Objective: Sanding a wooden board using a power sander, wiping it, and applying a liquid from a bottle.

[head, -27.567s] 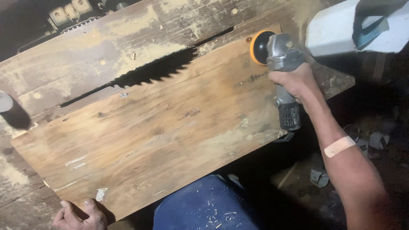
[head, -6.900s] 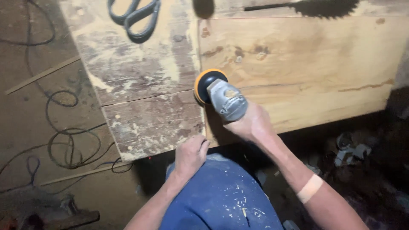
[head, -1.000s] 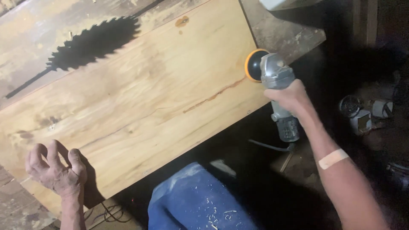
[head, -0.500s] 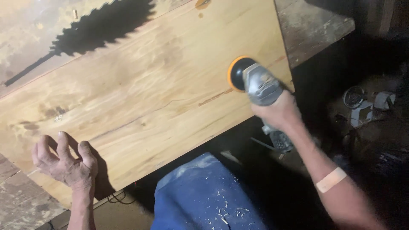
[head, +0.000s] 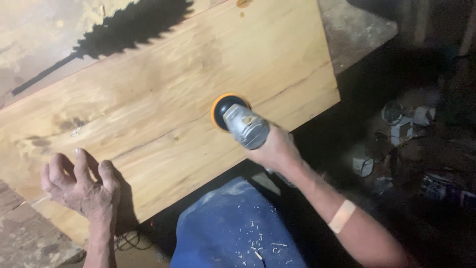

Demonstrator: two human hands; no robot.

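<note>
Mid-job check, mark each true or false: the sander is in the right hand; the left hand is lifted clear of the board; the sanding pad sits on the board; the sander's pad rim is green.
1. The right hand grips the grey handheld power sander. True.
2. The left hand is lifted clear of the pale wooden board. False: it rests on the board's near-left corner, fingers curled.
3. The sander's pad sits on the board. True.
4. The pad's rim is green. False: it is orange.

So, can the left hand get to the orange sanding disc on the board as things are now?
Probably yes. The left hand rests with fingers spread on the near-left part of the wooden board, and only bare wood lies between it and the orange sanding disc. The right hand holds the sander from the other side.
</note>
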